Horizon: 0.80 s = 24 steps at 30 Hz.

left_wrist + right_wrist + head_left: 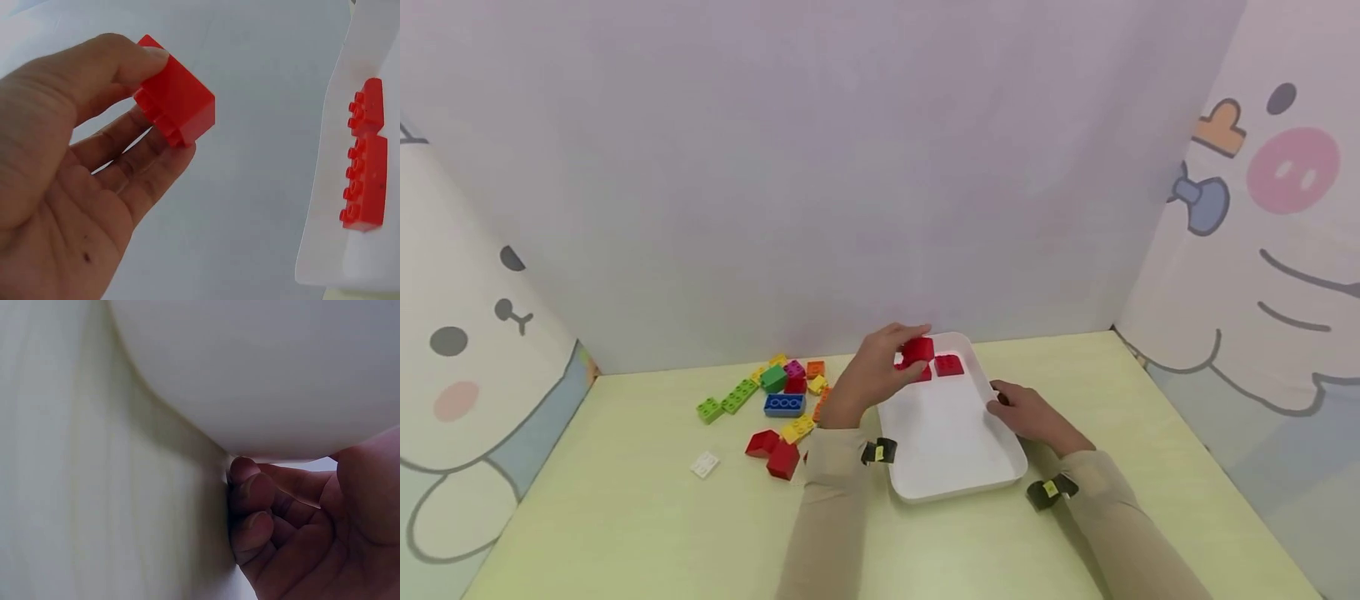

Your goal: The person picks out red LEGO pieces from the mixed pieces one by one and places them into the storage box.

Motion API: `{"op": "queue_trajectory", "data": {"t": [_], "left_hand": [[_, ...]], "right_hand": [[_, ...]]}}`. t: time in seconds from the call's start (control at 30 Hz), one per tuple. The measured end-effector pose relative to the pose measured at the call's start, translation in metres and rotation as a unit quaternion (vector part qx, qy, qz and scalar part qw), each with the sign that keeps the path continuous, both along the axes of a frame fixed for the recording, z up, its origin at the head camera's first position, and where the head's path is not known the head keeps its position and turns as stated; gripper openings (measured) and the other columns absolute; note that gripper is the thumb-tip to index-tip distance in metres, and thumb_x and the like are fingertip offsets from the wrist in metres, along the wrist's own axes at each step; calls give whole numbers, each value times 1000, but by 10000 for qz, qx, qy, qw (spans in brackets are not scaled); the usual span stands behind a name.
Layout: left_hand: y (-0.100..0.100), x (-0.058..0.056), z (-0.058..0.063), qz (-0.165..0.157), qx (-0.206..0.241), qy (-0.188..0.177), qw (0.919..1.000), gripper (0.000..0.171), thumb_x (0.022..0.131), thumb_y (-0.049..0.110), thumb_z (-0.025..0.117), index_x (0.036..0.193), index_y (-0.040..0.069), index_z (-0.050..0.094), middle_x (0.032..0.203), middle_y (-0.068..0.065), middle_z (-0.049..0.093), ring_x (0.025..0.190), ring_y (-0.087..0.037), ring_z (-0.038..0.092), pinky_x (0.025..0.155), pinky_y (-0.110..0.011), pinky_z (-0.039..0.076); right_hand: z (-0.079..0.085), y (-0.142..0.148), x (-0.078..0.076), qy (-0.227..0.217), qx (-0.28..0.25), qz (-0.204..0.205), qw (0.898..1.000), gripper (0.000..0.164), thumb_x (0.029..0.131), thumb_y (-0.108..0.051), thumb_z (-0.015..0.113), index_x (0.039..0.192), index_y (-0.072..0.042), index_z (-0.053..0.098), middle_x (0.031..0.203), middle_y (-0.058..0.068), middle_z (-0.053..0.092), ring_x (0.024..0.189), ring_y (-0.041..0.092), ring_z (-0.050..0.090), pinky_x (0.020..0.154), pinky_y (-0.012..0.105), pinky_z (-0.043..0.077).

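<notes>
Between thumb and fingertips, my left hand [874, 367] pinches a red toy brick [178, 94] above the far end of a white tray [947, 433]. The studs of this brick face back toward the palm in the left wrist view. Two red bricks [367, 181] stand in the tray along its far wall, studs showing. My right hand [1030, 410] grips the tray's right side at the rim. Its curled fingers [253, 494] lie against the tray's outer wall, low by the tabletop, in the right wrist view.
Left of the tray lies a loose heap of bricks, including a blue brick [785, 405], a green brick [773, 379] and a yellow brick [797, 428]. Red bricks [783, 460] lie nearer, and a white brick [705, 464] sits apart. A pale wall [850, 167] rises behind.
</notes>
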<state>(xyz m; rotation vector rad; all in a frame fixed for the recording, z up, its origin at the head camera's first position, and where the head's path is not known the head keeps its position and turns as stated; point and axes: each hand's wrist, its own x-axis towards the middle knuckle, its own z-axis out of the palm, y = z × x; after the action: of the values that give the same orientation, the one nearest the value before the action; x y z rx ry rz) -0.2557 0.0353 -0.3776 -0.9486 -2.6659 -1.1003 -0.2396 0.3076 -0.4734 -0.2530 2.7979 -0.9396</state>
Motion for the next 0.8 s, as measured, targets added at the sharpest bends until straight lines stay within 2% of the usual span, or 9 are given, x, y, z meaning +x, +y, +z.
{"op": "queue_trajectory", "data": {"t": [0.2, 0.5, 0.63, 0.8], "left_hand": [[22, 0, 0, -94, -100, -79, 9999, 46, 86, 23, 66, 130, 22, 51, 124, 2, 52, 107, -12, 45, 78, -17, 46], [32, -4, 0, 46, -214, -42, 9998, 43, 84, 26, 69, 125, 21, 55, 120, 3, 55, 104, -12, 46, 76, -17, 46], [40, -9, -4, 8, -243, 4, 9997, 40, 82, 26, 70, 120, 20, 57, 113, 4, 58, 98, -11, 48, 74, -16, 45], [54, -17, -11, -49, -653, 56, 9978, 31, 83, 28, 70, 112, 21, 60, 104, 6, 60, 91, -8, 50, 74, -15, 44]], "right_hand": [[2, -2, 0, -96, 72, -43, 9999, 48, 95, -27, 47, 134, 0, 41, 113, 16, 56, 91, 25, 51, 82, 42, 46], [5, 2, 0, -226, 54, -147, 9996, 48, 95, -27, 48, 135, -1, 40, 117, 16, 55, 92, 25, 51, 84, 44, 46], [1, 2, -1, -227, 74, -204, 9995, 48, 95, -28, 47, 136, -3, 40, 120, 15, 54, 94, 24, 51, 86, 44, 46], [2, 0, 0, -89, 27, -120, 9999, 48, 95, -27, 47, 135, -2, 41, 120, 17, 55, 95, 25, 53, 86, 44, 46]]}}
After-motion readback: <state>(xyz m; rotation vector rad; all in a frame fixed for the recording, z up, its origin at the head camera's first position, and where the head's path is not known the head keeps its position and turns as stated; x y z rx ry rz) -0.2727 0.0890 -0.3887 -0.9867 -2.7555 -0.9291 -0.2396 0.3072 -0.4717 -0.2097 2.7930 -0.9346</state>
